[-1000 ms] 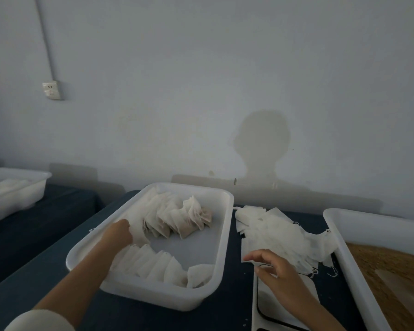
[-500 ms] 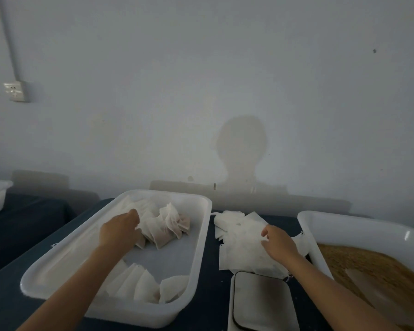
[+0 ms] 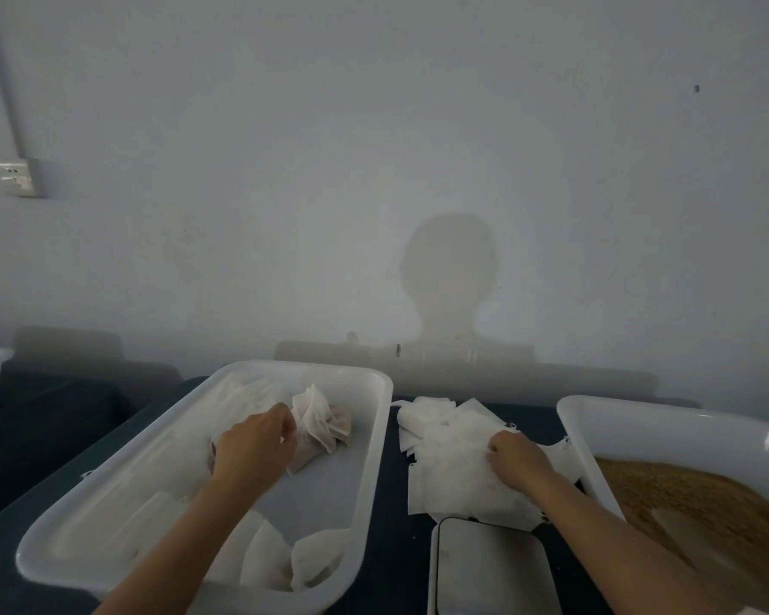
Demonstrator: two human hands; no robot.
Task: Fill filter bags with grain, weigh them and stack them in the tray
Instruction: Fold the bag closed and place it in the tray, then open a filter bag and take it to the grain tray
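Beside the white tray (image 3: 376, 441), toward the grain side, lies my loose heap of empty bags (image 3: 451, 454); just nearer me than that heap sits the scale (image 3: 489, 565). Past the heap stands the tub of grain (image 3: 693, 494). Everything rests on a dark table (image 3: 54, 428) against a pale wall (image 3: 374, 148) carrying a socket (image 3: 16, 177). Inside the tray, filled bags (image 3: 325, 426) stand bunched at the far end, more at the near end. My left hand (image 3: 252, 450) reaches into the tray, fingers curled against that far bunch. My right hand (image 3: 518, 459) lies knuckles up on the empty bags, fingers bent, pinching at a sheet.
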